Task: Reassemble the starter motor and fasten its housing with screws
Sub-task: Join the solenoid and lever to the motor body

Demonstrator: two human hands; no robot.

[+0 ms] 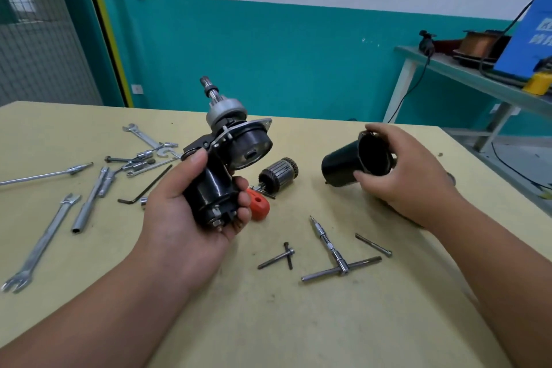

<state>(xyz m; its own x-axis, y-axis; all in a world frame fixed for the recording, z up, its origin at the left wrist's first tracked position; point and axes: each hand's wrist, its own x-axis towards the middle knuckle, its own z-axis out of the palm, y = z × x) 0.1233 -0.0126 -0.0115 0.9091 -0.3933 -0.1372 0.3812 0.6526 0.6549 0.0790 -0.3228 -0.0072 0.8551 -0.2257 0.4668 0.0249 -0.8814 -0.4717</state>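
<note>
- The near edge of the worktop (pixel 298 323) is bare between the two forearms, which gives open room.
- Farther in, toward the near right, lies a T-handle driver (pixel 337 251) with its tip pointing away. Loose screws (pixel 373 245) lie on both sides of it: one long one just to its right, and a long one crossing a short one to its left.
- By the left edge a spanner (pixel 41 242) lies lengthwise. A tube socket (pixel 89 203) lies beside it and a hex key (pixel 146 185) lies nearer the middle.
- The left hand (pixel 191 212) is raised over the middle of the worktop. Its fingers and thumb are wrapped round the black lower cylinder of the drive assembly (pixel 227 152), whose shaft points up and away.
- An orange handle (pixel 259 203) lies just behind the left fingers and is partly hidden by them.
- The armature (pixel 277 172) lies on its side between the hands, touching neither and close under the drive assembly.
- The right hand (pixel 397 176) is toward the right edge. Its thumb and fingers grasp the open rim of the housing (pixel 343 163), which lies sideways with its mouth toward the hand. Whether its closed end touches the worktop cannot be told.
- At the far left is a clutter of small spanners and sockets (pixel 146 152), and a long rod (pixel 44 175) reaches toward the left edge.
- The far edge and far right corner are bare.
- Beyond, by the wall, a bench (pixel 478 75) carries a wire spool (pixel 478 42) and a blue machine (pixel 531 36).
</note>
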